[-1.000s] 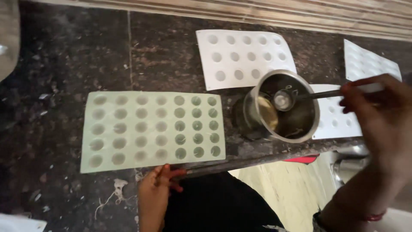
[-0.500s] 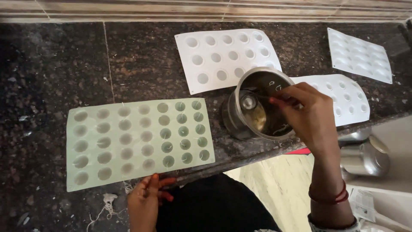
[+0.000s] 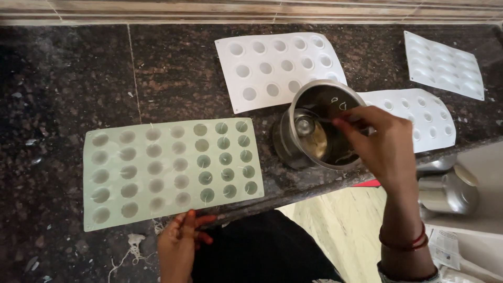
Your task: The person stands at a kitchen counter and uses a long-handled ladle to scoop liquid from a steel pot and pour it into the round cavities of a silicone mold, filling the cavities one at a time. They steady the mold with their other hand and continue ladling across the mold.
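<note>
A pale green mould tray [image 3: 131, 188] with several round cavities lies on the dark granite counter [image 3: 63, 78]; the cavities on its right side hold liquid and wicks. My left hand [image 3: 181, 243] rests at the tray's near edge, fingertips touching it. A steel pot [image 3: 319, 128] stands tilted to the right of the tray. My right hand [image 3: 380, 144] is over the pot's rim, gripping a metal spoon [image 3: 309, 126] whose bowl dips into the yellowish liquid inside.
Three white mould trays lie on the counter: one [image 3: 272, 65] behind the pot, one [image 3: 424, 123] under my right hand, one [image 3: 445, 63] at the far right. A steel vessel [image 3: 445, 191] sits on the floor below the counter edge. Loose wick scraps [image 3: 131, 246] lie near my left hand.
My right hand has moved from the far right, where it held the spoon handle out, to directly over the pot. The view has shifted; my left hand stays at the green tray's edge.
</note>
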